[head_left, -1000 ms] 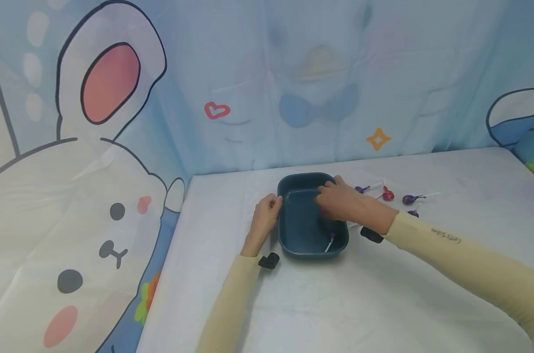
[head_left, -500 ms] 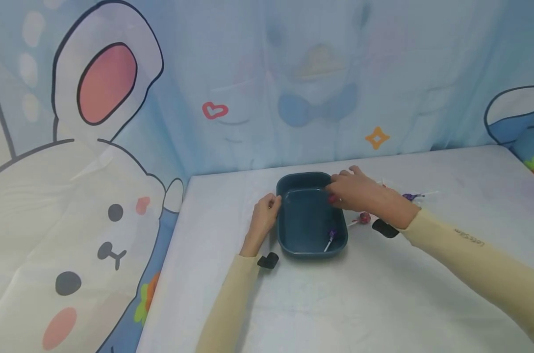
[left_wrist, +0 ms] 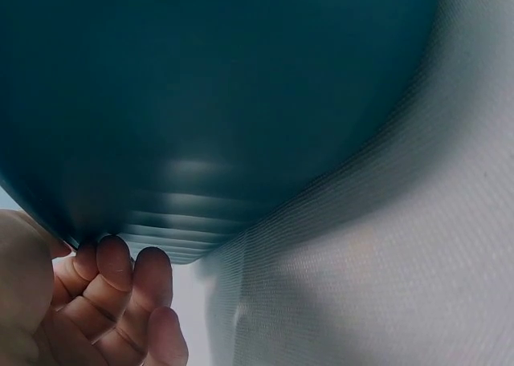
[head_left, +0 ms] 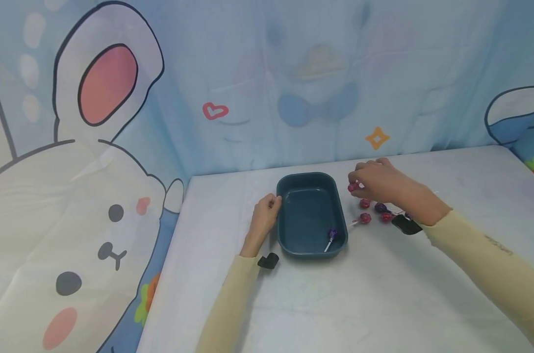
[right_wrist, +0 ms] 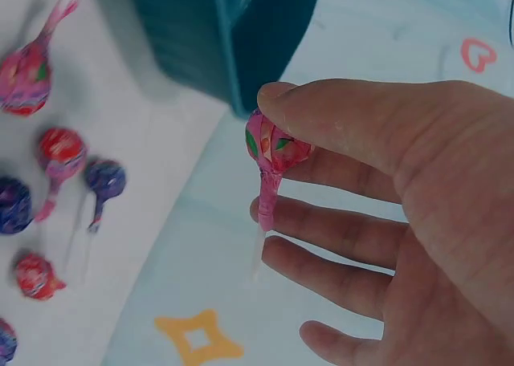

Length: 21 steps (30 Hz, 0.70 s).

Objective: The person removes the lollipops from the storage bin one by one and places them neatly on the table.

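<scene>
A dark teal open box (head_left: 308, 211) with rounded corners stands on the table; one purple-wrapped lollipop (head_left: 331, 235) lies inside, near its front right corner. My left hand (head_left: 265, 215) holds the box's left rim, its curled fingers (left_wrist: 114, 262) against the outer wall in the left wrist view. Beyond the right rim, my right hand (head_left: 379, 181) pinches a pink-wrapped lollipop (right_wrist: 273, 141) by its head, between thumb and index finger. In the right wrist view the other fingers are spread, and the stick points away from the thumb.
Several red and purple lollipops lie right of the box, among them a red one (head_left: 365, 218) and a purple one (head_left: 380, 208), partly beneath my right forearm. The white tabletop (head_left: 319, 304) extends toward me. A printed curtain (head_left: 249, 137) hangs behind the table.
My right hand has come out of the box and moved right over its rim, carrying the pink lollipop. My left hand stays on the rim; the purple lollipop stays inside.
</scene>
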Motion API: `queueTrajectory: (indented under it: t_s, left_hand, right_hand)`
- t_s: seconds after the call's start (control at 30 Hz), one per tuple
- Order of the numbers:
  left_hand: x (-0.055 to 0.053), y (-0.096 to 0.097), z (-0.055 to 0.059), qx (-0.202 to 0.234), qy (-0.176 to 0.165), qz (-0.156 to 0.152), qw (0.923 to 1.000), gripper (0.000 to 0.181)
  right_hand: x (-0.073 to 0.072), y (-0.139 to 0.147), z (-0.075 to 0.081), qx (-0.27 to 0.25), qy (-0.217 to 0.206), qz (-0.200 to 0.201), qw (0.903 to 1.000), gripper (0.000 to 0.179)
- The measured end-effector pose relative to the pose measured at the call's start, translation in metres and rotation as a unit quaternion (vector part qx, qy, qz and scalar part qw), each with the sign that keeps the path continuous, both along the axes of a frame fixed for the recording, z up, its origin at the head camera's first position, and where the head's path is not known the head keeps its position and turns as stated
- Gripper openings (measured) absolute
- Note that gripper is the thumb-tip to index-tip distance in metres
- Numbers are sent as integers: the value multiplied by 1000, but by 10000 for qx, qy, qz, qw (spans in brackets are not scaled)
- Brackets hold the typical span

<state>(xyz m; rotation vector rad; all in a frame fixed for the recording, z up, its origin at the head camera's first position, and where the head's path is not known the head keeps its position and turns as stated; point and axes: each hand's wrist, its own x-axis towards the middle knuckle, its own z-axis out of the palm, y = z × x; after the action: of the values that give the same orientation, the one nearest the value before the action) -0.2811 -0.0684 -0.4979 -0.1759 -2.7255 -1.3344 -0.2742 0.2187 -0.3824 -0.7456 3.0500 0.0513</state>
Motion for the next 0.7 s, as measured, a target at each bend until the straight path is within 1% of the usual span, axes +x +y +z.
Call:
queueTrajectory:
  t_s: [0.23,0.37,0.6,0.7]
  left_hand:
    - [-1,0,-1,-34,-56,49,10000,34]
    - [-1,0,0,-53,-56,33,10000,34]
    - [0,0,0,-60,-75,50,9999,34]
    - [0,1,-1,-51,-93,66,9999,34]
  right_hand:
    - [-7,28,-15,92,-259,-340,9990,24]
    - [-8,42,-23,68,-401,-491,9980,27]
    - [-8,58,-36,37,-473,-486,9977,24]
    - [-8,64,-41,17,-538,-542,9971,24]
